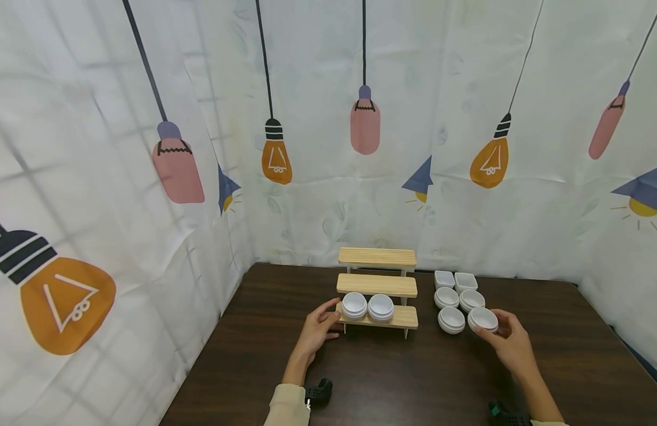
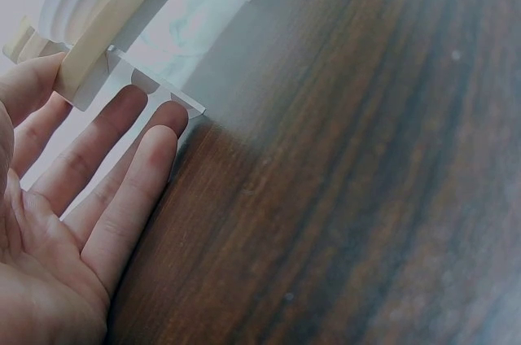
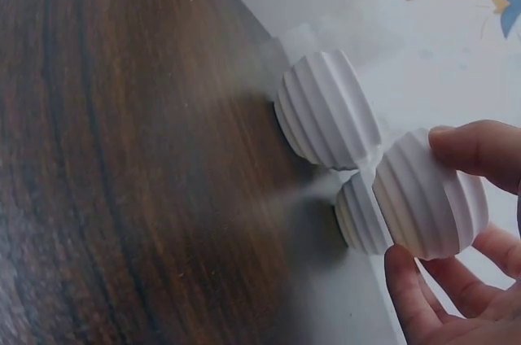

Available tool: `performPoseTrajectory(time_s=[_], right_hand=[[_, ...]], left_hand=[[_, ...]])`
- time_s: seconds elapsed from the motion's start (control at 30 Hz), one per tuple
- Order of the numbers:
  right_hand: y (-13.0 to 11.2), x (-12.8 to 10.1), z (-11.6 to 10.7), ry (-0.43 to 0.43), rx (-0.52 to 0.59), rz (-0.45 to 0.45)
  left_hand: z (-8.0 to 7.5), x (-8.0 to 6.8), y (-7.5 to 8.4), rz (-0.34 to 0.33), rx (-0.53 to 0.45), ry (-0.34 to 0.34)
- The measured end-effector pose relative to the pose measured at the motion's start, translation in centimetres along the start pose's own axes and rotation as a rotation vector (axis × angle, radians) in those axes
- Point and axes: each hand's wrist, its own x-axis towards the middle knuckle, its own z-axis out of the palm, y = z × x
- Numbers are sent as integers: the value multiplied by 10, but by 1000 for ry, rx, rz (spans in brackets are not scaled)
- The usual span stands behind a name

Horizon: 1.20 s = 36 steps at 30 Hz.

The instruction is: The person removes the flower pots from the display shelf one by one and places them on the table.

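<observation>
While lifting the ribbed white bowl (image 1: 483, 319) clear of its neighbours, best to keep the pinch even on both sides of the rim and raise it straight, so as not to knock the round bowl (image 1: 452, 319) just beside it. Right hand (image 1: 511, 346) grasping that bowl, thumb on one side and fingers curled under the other, at the near right corner of the cluster on the dark wooden table (image 1: 392, 384). Left hand (image 1: 316, 331) released, fingers straight, thumb against the left end of the lowest step of the wooden tiered stand (image 1: 378, 285); worth holding that end steady. Small, round, matte white, with fluted outer walls and a smooth hollow; tilted in the fingers in the right wrist view. Two like bowls (image 1: 368, 306) already on the bottom step.
</observation>
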Motion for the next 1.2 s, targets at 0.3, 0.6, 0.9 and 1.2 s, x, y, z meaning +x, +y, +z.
performPoseTrajectory(time_s=[0.3, 0.6, 0.9, 1.2], right_hand=[[5, 1, -1, -27, -16, 54], [13, 3, 1, -36, -20, 86], [16, 5, 3, -66, -24, 101], [14, 6, 3, -72, -42, 104]], left_hand=[[0, 1, 0, -5, -26, -2], [0, 1, 1, 0, -28, -7], [0, 0, 0, 3, -33, -10], [0, 1, 1, -2, -35, -5]])
